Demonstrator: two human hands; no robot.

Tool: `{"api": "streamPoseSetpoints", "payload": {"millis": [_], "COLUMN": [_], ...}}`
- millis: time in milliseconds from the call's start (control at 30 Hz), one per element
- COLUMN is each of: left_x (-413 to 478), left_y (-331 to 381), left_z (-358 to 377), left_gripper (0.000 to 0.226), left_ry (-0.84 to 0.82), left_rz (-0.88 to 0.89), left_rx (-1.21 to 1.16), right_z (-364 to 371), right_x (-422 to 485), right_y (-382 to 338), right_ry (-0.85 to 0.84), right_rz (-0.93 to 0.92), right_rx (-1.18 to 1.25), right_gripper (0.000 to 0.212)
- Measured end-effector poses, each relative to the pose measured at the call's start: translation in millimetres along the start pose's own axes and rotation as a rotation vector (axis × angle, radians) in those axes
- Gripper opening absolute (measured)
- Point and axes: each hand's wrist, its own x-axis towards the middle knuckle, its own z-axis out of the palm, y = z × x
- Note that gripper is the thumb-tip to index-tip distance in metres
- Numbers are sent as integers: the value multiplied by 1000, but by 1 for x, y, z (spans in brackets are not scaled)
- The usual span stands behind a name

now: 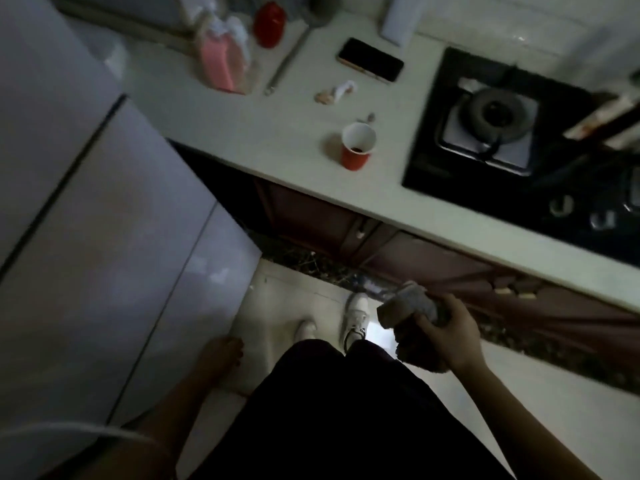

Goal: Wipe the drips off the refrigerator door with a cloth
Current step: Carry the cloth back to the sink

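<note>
**Cloth in hand, door not yet touched**

The right hand [450, 336] has its grip closed round a bunched grey-brown cloth [410, 304]. The fingers are curled over the wad, and loose ends stick out above and below the grip. The left hand [221, 355] hangs well to the left of that grip, fingers relaxed and holding nothing. It is close to the lower edge of the refrigerator door [114, 258], though I cannot tell whether it touches.

The door itself lies farther left of the grip, well apart from the cloth. The picture is dim and smeared, so no drips can be made out on the pale panel.

Beyond and above the grip runs the bench [242, 133], carrying a red cup [357, 147] near its front edge, a phone [370, 59] farther back and a hob [498, 133] to the right.

The likely risks:
- **Missed drips:** in this poor light, marks on the door could be passed over.
- **Smearing:** a tightly wadded cloth may spread the drips rather than lift them.
- **Cup:** a careless lift of the arm could catch the cup.
- **Prints:** the idle hand may leave marks on the door.
</note>
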Motion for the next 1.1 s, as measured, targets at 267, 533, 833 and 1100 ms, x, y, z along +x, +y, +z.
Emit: {"api": "streamPoseSetpoints", "payload": {"millis": [267, 533, 833, 1100], "left_x": [21, 15, -31, -86], "left_y": [79, 127, 122, 158], "left_z": [31, 79, 166, 284], "left_gripper": [21, 26, 23, 26], "left_ry": [-167, -199, -164, -213], "left_rz": [121, 241, 236, 389], "left_rx": [363, 611, 822, 946], "right_z": [-6, -9, -30, -98], "right_x": [-88, -162, -226, -243], "right_y": [56, 128, 236, 305], "right_ry": [286, 501, 542, 593], "right_rz": [241, 468, 568, 584], "right_rx": [184, 333, 587, 662], "right_gripper": [45, 44, 54, 41]}}
